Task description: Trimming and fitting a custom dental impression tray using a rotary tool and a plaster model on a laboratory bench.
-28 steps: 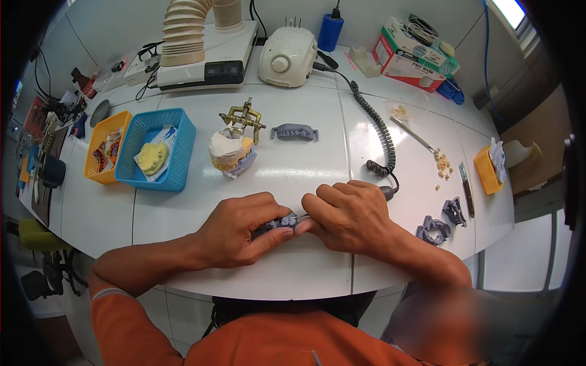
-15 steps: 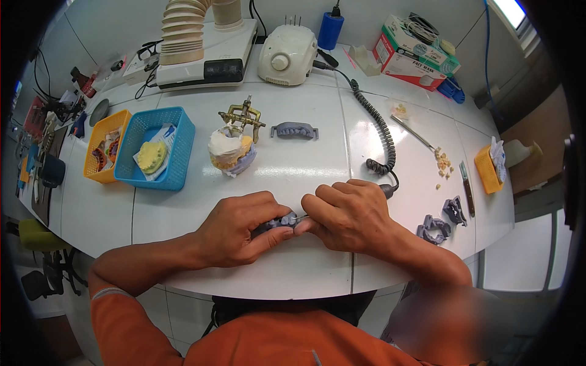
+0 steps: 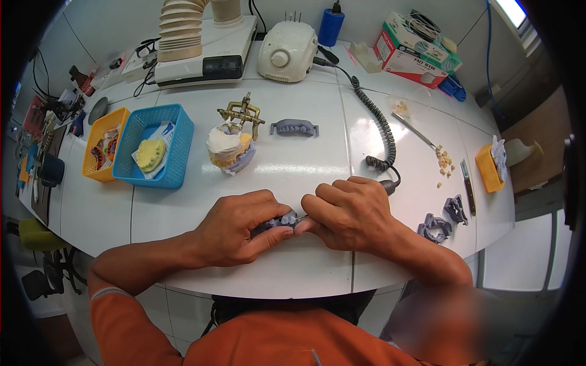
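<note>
My left hand (image 3: 229,232) is closed on a small grey dental model (image 3: 282,221), its thumb along the near edge and fingers over the far side. My right hand (image 3: 348,216) grips a rotary handpiece (image 3: 388,185) with a coiled cord; its thin metal tip reaches the model's right part, and my right thumb lies against that end. Beyond my hands stand a brass articulator (image 3: 241,116) with a white, yellow and lilac cast (image 3: 226,149), and a separate grey arch model (image 3: 294,127). Two hollow grey pieces (image 3: 434,227) lie right of my right hand.
Blue (image 3: 152,116) and yellow (image 3: 97,143) baskets sit at left. Behind are a white control unit (image 3: 287,52) and hose machine (image 3: 201,73). A knife (image 3: 468,189), metal rod (image 3: 415,131), tooth-coloured pieces (image 3: 444,158), orange basket (image 3: 488,171) and stacked boxes (image 3: 409,55) are at right.
My hands and the model are nearly still, with at most a tiny shift of my right hand. The tabletop scene has shifted slightly in the view.
</note>
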Available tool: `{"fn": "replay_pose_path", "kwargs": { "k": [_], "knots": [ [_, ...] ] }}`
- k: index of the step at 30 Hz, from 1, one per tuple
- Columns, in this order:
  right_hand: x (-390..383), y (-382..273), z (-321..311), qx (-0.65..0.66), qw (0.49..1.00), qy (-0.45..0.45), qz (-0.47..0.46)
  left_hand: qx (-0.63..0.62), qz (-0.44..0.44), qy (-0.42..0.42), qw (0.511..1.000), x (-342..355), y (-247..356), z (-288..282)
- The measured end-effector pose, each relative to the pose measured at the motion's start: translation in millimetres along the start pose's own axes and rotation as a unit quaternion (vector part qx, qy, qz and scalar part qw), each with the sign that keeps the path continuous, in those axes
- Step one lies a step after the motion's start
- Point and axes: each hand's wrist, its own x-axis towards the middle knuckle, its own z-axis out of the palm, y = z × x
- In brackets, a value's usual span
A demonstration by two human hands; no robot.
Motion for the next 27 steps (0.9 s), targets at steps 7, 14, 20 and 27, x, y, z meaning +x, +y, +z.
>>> {"fn": "replay_pose_path", "kwargs": {
  "k": [7,14,20,27],
  "knots": [
    [1.2,2.9,1.4,-0.016,1.000,0.011,-0.018,-0.001,-0.004,-0.008,1.000,1.6,-0.7,-1.1],
    [1.0,-1.4,-1.7,-0.015,1.000,-0.015,0.013,-0.001,-0.010,-0.010,1.000,1.4,1.0,-1.8],
    [0.3,-1.7,-1.6,-0.017,0.999,-0.023,0.021,-0.005,-0.006,-0.003,1.000,1.1,0.0,-1.5],
    [0.2,-1.3,-3.1,-0.017,0.999,-0.026,0.017,-0.002,-0.003,0.000,1.000,0.8,-1.6,-0.2]
  ]
}}
